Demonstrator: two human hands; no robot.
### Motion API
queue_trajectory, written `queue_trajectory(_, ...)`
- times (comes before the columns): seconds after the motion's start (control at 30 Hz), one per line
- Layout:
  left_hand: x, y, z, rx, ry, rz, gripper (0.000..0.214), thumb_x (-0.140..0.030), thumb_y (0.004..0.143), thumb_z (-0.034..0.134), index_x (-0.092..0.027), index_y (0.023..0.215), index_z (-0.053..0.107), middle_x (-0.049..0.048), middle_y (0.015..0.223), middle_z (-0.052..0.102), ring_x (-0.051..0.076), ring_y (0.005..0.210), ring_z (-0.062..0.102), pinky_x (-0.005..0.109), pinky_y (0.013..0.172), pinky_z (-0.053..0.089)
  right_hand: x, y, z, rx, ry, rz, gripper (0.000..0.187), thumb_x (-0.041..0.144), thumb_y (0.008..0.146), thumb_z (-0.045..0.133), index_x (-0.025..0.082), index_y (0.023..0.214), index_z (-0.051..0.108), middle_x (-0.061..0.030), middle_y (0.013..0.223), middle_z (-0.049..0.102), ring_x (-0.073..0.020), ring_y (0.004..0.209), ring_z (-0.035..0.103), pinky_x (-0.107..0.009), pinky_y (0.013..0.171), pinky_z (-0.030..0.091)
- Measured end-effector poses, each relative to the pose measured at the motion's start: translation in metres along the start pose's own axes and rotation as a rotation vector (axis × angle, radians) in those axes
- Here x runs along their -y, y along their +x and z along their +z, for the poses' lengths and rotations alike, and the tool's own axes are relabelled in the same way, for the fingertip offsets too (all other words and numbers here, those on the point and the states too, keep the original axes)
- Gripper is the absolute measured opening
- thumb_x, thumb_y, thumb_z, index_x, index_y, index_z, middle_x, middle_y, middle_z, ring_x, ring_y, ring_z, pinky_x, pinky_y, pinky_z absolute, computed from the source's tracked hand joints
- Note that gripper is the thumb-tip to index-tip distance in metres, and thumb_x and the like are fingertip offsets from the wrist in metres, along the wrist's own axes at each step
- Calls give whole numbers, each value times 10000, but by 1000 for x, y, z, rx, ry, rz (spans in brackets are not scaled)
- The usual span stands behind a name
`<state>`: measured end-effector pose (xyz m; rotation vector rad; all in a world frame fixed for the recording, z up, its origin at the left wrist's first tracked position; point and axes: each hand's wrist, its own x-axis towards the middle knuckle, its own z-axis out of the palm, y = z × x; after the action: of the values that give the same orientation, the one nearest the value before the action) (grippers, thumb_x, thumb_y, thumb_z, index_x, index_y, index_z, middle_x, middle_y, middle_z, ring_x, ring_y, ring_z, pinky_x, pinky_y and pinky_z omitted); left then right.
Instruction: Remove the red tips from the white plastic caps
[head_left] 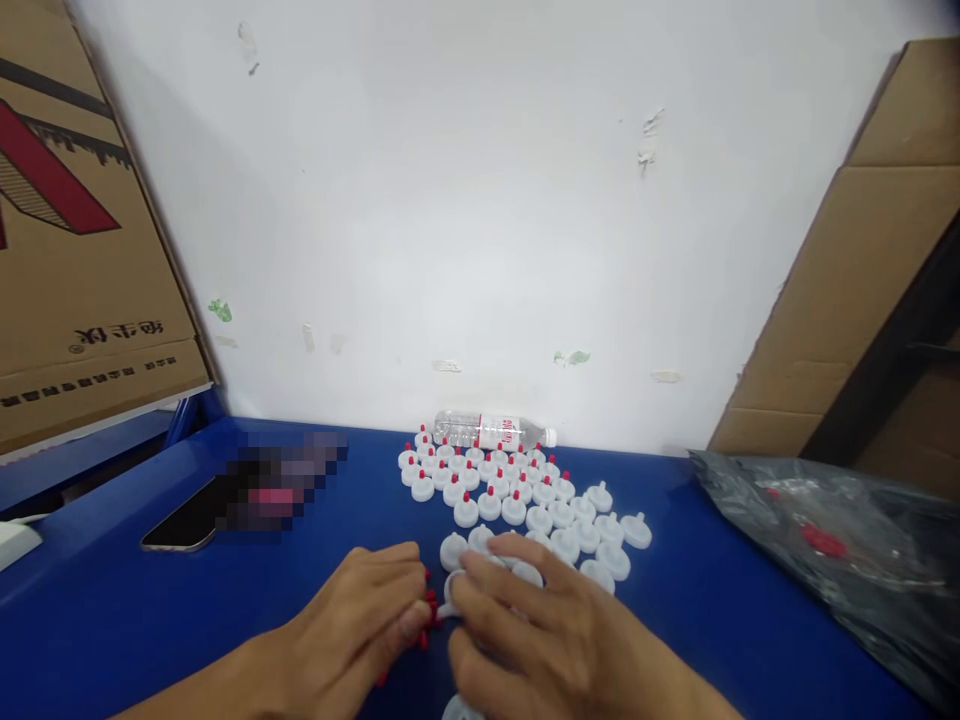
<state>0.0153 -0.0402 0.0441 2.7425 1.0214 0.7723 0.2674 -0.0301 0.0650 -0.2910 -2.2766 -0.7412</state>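
Both hands rest low on a blue table (720,600). My left hand (360,620) is curled over several small red plugs (431,605), its fingertips pinched at them. My right hand (540,630) pinches a white plastic cap (452,590) between thumb and fingers, right beside the left fingertips. Beyond the hands stands a cluster of white caps (559,515); the far ones (465,470) carry red plugs on top, the nearer right ones have plain white stems. Another white cap (459,708) peeks out under my right hand at the bottom edge.
A clear water bottle (491,430) lies on its side against the white wall. A phone (184,520) lies at the left beside a blurred patch. A black plastic bag (840,550) with parts sits at the right. Cardboard boxes (82,250) flank both sides.
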Motion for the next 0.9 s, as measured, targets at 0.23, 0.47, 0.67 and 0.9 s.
queue_trajectory(0.23, 9, 12, -11, -90, 4, 0, 272, -136, 1031, 346, -222, 777, 395, 6, 712, 501, 179, 669, 444, 348, 654, 364, -78, -57, -9, 113, -33, 590, 208, 336, 1087, 530, 234, 1132, 706, -64, 1105, 783, -229, 1043, 734, -479, 1024, 523)
queue_trajectory(0.47, 5, 12, 4, 78, 34, -87, 198, -136, 1026, 414, -228, 935, 563, 27, 930, 625, 190, 830, 549, 321, 676, 365, -106, -110, 8, 302, 7, 806, 487, 449, 1123, 351, 187, 1337, 701, -114, 1350, 721, -332, 1331, 628, -602, 1091, 508)
queue_trajectory(0.67, 9, 11, 8, 62, 57, -132, 207, -159, 1031, 435, -241, 985, 619, 45, 1000, 633, 215, 887, 539, 327, 660, 358, -107, -116, 13, 381, 125, 834, 545, 502, 1123, 315, 201, 1350, 708, -96, 1384, 700, -291, 1316, 647, -537, 1119, 527)
queue_trajectory(0.9, 9, 14, 5, 80, 58, -141, 218, -169, 1044, 420, -240, 987, 618, 44, 1009, 624, 214, 887, 533, 336, 691, 382, -105, -107, 5, 396, 195, 836, 516, 477, 1126, 308, 230, 1214, 752, -73, 1225, 781, -290, 1161, 738, -467, 961, 618)
